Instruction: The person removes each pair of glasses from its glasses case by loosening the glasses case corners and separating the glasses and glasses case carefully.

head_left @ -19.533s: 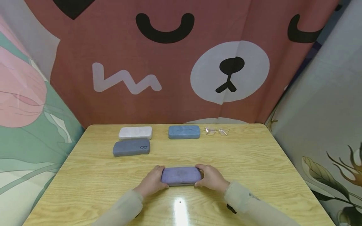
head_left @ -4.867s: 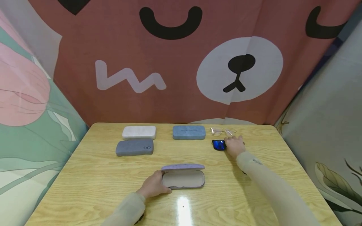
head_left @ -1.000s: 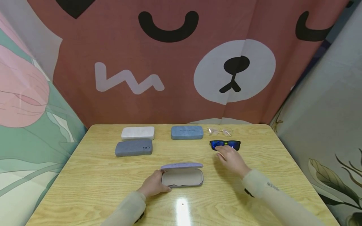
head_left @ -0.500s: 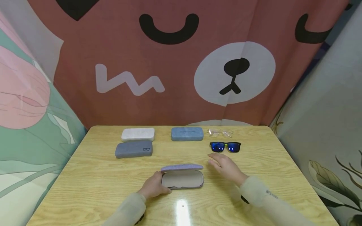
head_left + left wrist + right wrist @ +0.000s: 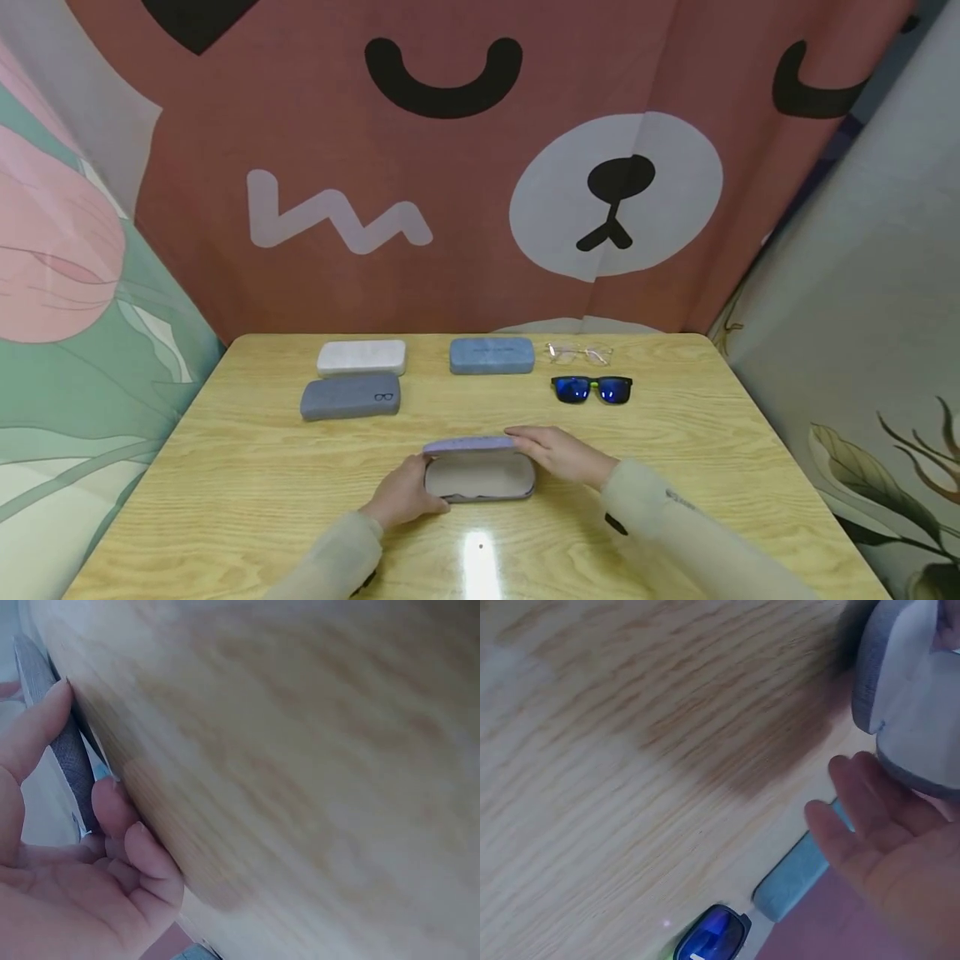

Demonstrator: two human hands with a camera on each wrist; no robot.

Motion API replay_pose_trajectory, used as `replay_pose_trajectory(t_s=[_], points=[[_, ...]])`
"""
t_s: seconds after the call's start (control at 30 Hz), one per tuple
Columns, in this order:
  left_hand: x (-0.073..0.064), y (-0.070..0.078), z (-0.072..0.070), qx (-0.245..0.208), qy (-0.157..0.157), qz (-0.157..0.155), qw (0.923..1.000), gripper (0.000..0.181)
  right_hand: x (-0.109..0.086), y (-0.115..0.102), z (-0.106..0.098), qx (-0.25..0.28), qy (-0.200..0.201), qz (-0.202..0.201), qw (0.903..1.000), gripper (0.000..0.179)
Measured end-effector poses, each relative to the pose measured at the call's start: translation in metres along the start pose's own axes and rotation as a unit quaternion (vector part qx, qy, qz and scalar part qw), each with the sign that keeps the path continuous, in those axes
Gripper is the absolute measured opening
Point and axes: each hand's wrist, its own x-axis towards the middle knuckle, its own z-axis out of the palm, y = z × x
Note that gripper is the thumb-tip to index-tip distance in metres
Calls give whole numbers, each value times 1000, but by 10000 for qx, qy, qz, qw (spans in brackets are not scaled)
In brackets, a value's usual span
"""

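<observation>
Glasses case (image 5: 480, 477), already opened and seemingly unfilled, is held between both sets of fingers, gripped by those of the left hand (image 5: 403, 493) and touched on its unclosed lid (image 5: 465, 446) by straight ones of the right hand (image 5: 564, 456), beyond which sunglasses (image 5: 613, 389) are left uncased.

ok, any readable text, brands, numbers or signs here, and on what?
No words, brands or numbers can be read.
Grey-blue case: glasses outline, a sign without text.
Light blue case: faint line of lettering, too small to read.
Right sleeve: dark lettering-like mark, blurred.
Sunglasses: white lens mark in the right wrist view, cut off, unreadable.
Open purple case: none visible.
</observation>
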Motion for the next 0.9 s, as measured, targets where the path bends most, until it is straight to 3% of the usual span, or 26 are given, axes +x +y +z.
replay_pose_trajectory(t_s=[0.2, 0.47, 0.67, 0.9], points=[[-1, 4, -1, 61, 86, -36, 9999, 77, 15, -1, 0, 55, -548, -8, 9985, 52], [-3, 7, -2, 7, 232, -50, 9997, 74, 26, 4, -7, 282, -1400, 215, 9895, 56], [-1, 6, -5, -281, 266, -125, 9992, 70, 25, 8, -6, 375, -1509, 100, 9878, 53], [-1, 0, -7, -217, 325, -368, 9986, 72, 21, 6, 5, 45, -1322, -449, 9902, 51]])
